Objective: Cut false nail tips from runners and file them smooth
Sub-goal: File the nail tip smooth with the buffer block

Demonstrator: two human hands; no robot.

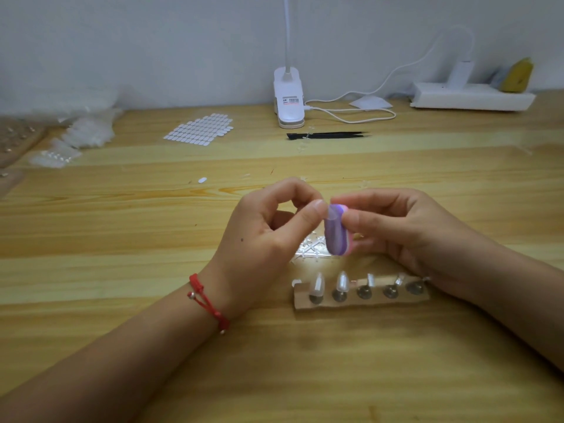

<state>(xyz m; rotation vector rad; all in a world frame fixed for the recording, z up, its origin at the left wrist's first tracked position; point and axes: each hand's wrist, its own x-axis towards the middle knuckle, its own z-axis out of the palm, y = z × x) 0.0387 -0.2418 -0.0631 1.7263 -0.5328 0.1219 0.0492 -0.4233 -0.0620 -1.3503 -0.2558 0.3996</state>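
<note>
left hand pinches nail tip | right hand grips purple file | tip touching file

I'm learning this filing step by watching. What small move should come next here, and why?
Probably draw the clear nail tip, pinched in the left hand, along the purple face of the buffer block that the right hand grips: tip and block touch, so a stroke would smooth its edge.

Clip lamp by wall; power strip far right; black tweezers near lamp.
</note>
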